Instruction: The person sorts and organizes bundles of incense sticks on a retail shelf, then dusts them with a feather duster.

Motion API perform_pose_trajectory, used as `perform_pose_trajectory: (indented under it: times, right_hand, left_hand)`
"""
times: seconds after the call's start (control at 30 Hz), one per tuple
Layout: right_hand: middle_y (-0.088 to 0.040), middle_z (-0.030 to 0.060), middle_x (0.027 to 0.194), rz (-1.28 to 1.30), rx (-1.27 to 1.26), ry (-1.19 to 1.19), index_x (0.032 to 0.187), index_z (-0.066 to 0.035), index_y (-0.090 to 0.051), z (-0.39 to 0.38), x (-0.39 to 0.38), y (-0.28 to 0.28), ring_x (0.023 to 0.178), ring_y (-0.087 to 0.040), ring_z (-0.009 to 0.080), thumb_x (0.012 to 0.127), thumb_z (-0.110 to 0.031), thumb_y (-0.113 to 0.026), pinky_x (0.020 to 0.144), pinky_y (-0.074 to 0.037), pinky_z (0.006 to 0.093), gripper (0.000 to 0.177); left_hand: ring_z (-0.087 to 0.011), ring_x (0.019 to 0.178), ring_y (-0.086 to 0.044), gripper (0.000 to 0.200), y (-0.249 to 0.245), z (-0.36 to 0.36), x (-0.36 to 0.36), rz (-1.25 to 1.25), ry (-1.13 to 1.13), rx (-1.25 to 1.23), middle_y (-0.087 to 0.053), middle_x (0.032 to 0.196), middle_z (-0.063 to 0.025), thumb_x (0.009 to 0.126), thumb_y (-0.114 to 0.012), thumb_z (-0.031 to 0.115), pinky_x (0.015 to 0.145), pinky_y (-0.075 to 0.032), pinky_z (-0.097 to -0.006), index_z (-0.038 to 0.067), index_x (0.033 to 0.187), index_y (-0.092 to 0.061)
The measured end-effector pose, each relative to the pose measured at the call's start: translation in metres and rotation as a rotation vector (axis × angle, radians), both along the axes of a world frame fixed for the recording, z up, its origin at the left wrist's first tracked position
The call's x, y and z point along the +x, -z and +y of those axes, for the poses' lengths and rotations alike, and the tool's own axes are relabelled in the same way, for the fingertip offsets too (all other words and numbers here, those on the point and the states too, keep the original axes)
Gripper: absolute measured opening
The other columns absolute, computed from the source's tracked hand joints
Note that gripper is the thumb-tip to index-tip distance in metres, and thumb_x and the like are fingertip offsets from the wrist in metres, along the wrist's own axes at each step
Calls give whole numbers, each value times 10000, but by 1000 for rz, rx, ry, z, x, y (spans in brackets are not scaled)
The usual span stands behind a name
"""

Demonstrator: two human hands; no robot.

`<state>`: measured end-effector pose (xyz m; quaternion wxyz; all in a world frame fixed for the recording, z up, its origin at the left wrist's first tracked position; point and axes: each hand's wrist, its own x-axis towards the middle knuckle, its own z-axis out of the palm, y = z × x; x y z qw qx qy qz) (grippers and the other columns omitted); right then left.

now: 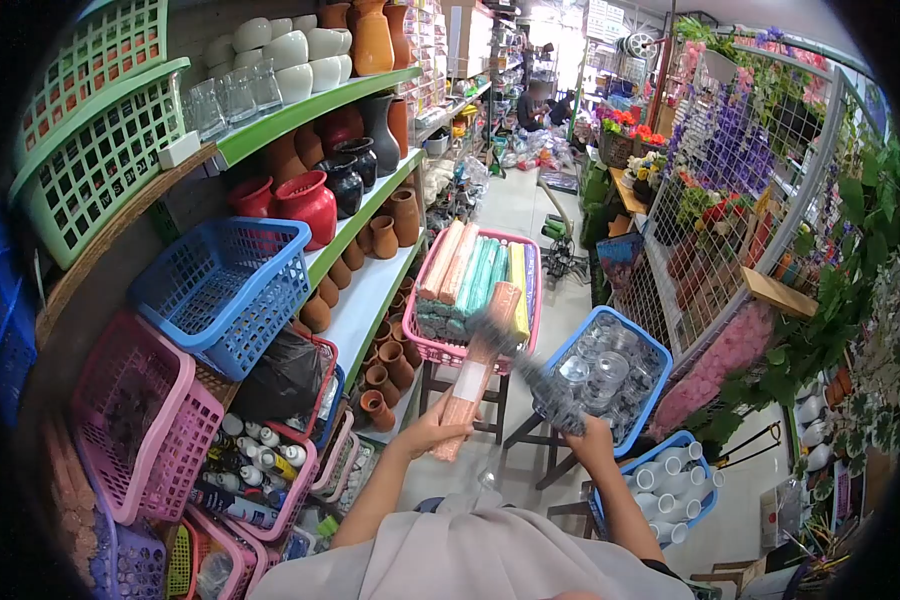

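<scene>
My left hand (428, 430) is closed around the lower end of a peach-coloured mesh roll (467, 400) with a white label, held at a slant in front of me. My right hand (592, 446) grips a dark grey fluffy duster (558, 392), blurred by motion; its far end crosses the upper part of the roll. Just beyond stands a pink basket (438, 353) on a stool, packed with similar rolls (485, 268) in peach, teal, yellow and purple.
A blue basket (662, 352) of clear cups or dishes is at the right, above another blue basket (598, 500) of white vases. Shelves (335, 255) with pots and baskets line the left. A wire rack (715, 200) with flowers borders the aisle. People (532, 108) sit far ahead.
</scene>
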<state>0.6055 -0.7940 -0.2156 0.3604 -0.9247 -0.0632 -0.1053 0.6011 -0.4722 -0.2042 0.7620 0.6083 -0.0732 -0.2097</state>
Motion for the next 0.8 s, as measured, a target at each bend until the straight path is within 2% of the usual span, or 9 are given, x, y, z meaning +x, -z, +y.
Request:
perform_pose_trajectory:
  times: [0.1,0.13,0.27,0.43,0.5,0.63,0.7,0.77,0.8]
  right_hand:
    - [-642,186,829,72,-13,-31,941,-78,-662,5,-3,-4,782,-617,377,668,-214,-734,681,-500,433,313]
    - [-642,194,759,-164,-141,-190,903,-63,-667,1,-4,-2,727,-628,381,706,-215,-720,645,-490,419,255]
    - [-661,177,807,49,-75,5,953,-72,-662,2,-1,-6,762,-628,385,687,-234,-745,680,-500,444,322]
    - [-657,191,800,0,-120,-71,939,-58,-669,-6,-6,6,768,-630,387,689,-239,-746,678,-501,440,318]
    - [-660,181,812,-89,-129,-112,922,-66,-673,-10,-9,2,774,-632,377,684,-249,-753,680,-505,435,310]
    - [-663,161,838,172,114,157,917,-85,-676,-7,-9,0,793,-633,363,669,-235,-754,689,-507,434,301]
    - [-660,168,813,5,-157,-86,932,-92,-678,-18,-14,10,776,-633,368,671,-234,-751,672,-504,432,306]
    - [-651,184,767,-128,-159,-147,926,-76,-673,-22,-15,8,744,-628,383,687,-248,-746,650,-496,438,303]
    - [-648,188,754,-47,-75,-28,925,-76,-673,-22,-13,6,735,-624,388,694,-258,-743,646,-494,441,303]
  left_hand:
    - [-140,990,-578,690,-2,4,1,-76,42,-113,-576,1083,-69,785,-682,114,836,-485,-283,53,1382,-340]
    - [-155,992,-575,759,14,9,6,60,50,-56,-549,1112,-76,786,-668,106,835,-492,-295,86,1423,-255]
    - [-213,1006,-576,888,-3,1,3,1,85,-255,-480,1216,-116,786,-631,75,823,-521,-351,154,1490,-96]
    - [-234,1000,-592,890,0,-2,13,14,113,-248,-476,1246,-158,775,-663,68,779,-540,-360,136,1485,-131]
    - [-208,992,-578,904,10,4,25,282,235,-69,-458,1243,-125,797,-630,79,778,-535,-341,175,1497,-66]
    - [-185,957,-578,887,10,-12,23,37,251,-386,-460,1248,-107,798,-643,101,762,-527,-313,165,1493,-97]
    - [-187,968,-572,854,26,-13,29,36,276,-395,-457,1253,-105,805,-633,113,767,-526,-318,160,1487,-121]
    - [-197,978,-566,849,64,-5,40,489,226,-337,-455,1249,-108,800,-623,122,775,-522,-332,159,1483,-118]
    - [-210,988,-566,846,23,-20,30,214,277,-530,-455,1246,-117,791,-620,127,792,-520,-341,150,1475,-123]
